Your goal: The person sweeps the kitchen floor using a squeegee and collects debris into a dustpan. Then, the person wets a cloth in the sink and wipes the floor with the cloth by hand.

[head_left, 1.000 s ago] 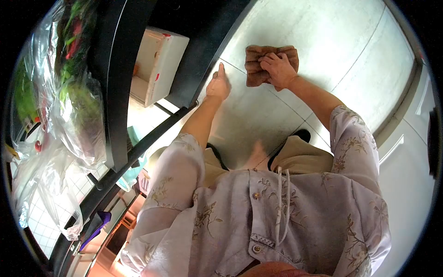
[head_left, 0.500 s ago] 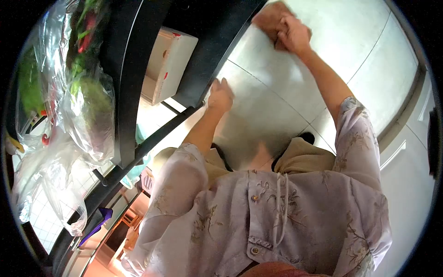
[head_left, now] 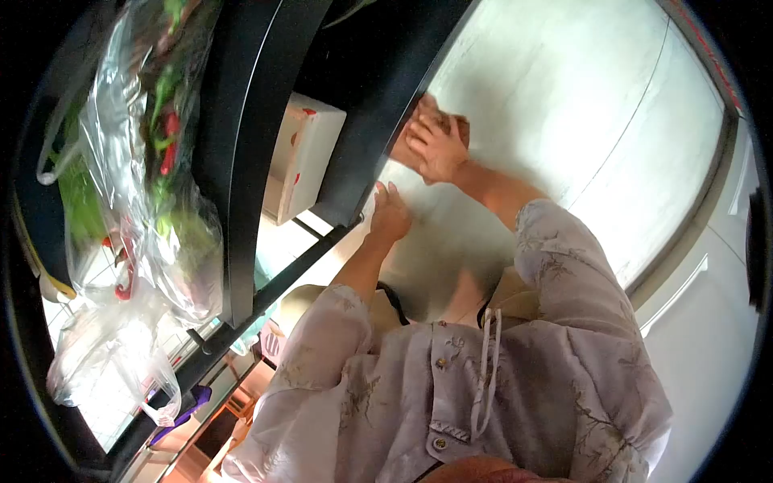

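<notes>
My right hand (head_left: 441,151) presses on a brown cloth (head_left: 409,150) against the light floor tiles, beside the black shelf's lower edge. Parts of the cloth stick out past my fingers on both sides. My left hand (head_left: 390,212) is empty, its fingers apart and loosely bent, just below the right one. It hovers close to the corner of the black shelf (head_left: 354,161); whether it touches the shelf I cannot tell.
A white box (head_left: 314,157) stands in the shelf. Clear plastic bags (head_left: 129,97) of vegetables, red and green peppers among them, rest on the rack at left. A white panelled door or cabinet (head_left: 700,322) borders the floor (head_left: 564,97) at right.
My right hand has swept the brown cloth left and toward me, up to the shelf's edge. My left hand stays near the shelf corner. The view has shifted slightly.
</notes>
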A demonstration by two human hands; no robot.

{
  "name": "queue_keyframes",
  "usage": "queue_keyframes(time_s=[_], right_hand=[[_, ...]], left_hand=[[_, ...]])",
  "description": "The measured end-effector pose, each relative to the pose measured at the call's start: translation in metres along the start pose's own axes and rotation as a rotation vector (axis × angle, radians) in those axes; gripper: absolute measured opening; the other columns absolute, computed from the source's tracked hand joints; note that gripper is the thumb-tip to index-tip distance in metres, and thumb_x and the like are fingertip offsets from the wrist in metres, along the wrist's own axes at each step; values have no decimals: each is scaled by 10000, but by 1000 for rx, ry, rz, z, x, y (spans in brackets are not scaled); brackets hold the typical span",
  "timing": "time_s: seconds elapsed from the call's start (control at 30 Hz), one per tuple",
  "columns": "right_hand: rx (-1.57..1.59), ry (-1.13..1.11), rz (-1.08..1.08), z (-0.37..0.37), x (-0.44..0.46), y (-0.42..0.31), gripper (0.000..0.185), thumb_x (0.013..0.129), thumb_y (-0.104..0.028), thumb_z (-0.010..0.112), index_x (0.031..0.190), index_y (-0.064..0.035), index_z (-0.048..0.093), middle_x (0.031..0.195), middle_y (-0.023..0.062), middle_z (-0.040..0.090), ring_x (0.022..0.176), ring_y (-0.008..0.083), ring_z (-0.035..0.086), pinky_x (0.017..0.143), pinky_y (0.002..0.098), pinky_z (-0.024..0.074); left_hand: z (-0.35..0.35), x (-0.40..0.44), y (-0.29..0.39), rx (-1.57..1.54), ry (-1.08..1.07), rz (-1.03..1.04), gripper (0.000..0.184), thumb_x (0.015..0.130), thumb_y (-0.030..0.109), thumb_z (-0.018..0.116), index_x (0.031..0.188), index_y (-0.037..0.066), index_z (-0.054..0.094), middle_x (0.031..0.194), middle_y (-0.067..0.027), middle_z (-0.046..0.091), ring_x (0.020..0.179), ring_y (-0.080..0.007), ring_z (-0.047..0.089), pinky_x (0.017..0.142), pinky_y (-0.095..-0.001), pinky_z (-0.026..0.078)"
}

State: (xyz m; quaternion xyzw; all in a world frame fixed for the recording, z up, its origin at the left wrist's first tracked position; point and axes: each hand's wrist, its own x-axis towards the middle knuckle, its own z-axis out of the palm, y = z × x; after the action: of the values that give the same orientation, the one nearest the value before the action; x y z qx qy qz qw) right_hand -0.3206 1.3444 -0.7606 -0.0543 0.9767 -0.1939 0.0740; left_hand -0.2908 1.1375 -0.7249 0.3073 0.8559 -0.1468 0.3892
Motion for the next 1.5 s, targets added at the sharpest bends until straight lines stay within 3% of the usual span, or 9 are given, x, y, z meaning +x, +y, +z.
queue_keyframes(time_s=[0.1,0.5,0.63,0.83,0.93,1.03,1.23,1.3,1.5], right_hand=[[76,86,-246,-4,8,31,581,662,-302,607,1214,-203,452,1310,46,374,1258,209,277,969,593,194],[-108,477,511,-73,105,191,529,745,-367,558,1233,-227,408,1340,16,366,1273,183,288,990,570,176],[-23,565,336,-49,63,131,478,775,-406,504,1198,-189,452,1333,93,350,1273,236,264,988,569,187],[190,8,186,-93,-20,133,402,673,-181,588,1072,-172,539,998,85,586,1000,226,547,902,469,371],[384,726,176,-115,-7,218,367,701,-86,521,1067,-111,519,964,143,593,877,312,582,719,346,484],[220,780,524,-123,5,314,345,729,-136,509,1074,-127,536,978,122,600,879,302,582,770,371,466],[21,400,414,-86,-2,183,201,577,-183,647,775,-171,610,767,56,616,733,262,598,687,427,460],[138,140,184,-67,-28,120,363,586,-235,685,927,-150,592,1032,56,572,986,244,530,876,420,389],[244,332,-91,-18,-102,67,397,573,-221,673,955,-158,583,1071,50,558,1042,208,512,923,454,343]], left_hand=[[-22,0,7,33,-149,-31,648,836,311,458,1303,-90,255,1386,-271,148,1276,-461,84,1057,-471,132],[19,10,-25,-310,-100,-150,989,682,225,671,1384,70,-9,1419,-241,-35,1310,-357,137,1029,-377,265],[18,8,-23,-162,-55,-64,998,684,256,669,1377,35,-15,1412,-262,-35,1318,-355,107,1036,-373,252],[26,13,-24,-61,-114,-85,1039,694,309,675,1369,22,-61,1407,-269,-65,1310,-362,136,1038,-361,257],[16,5,-16,-88,-168,-122,1060,692,325,682,1364,16,-77,1403,-273,-81,1301,-377,159,1038,-357,259],[12,3,-19,-192,-150,-119,1073,689,326,690,1358,-2,-82,1398,-282,-78,1301,-387,147,1038,-353,262],[-5,4,-8,-73,-174,-76,1067,691,346,684,1351,-34,-63,1403,-275,-50,1321,-371,42,1073,-337,178],[-9,6,-12,-227,-243,-138,1071,688,354,684,1347,-46,-60,1401,-283,-39,1318,-385,30,1079,-334,150],[11,11,-26,-221,-134,-46,1105,677,375,703,1357,-12,-77,1397,-286,-85,1319,-381,29,1061,-363,194]])
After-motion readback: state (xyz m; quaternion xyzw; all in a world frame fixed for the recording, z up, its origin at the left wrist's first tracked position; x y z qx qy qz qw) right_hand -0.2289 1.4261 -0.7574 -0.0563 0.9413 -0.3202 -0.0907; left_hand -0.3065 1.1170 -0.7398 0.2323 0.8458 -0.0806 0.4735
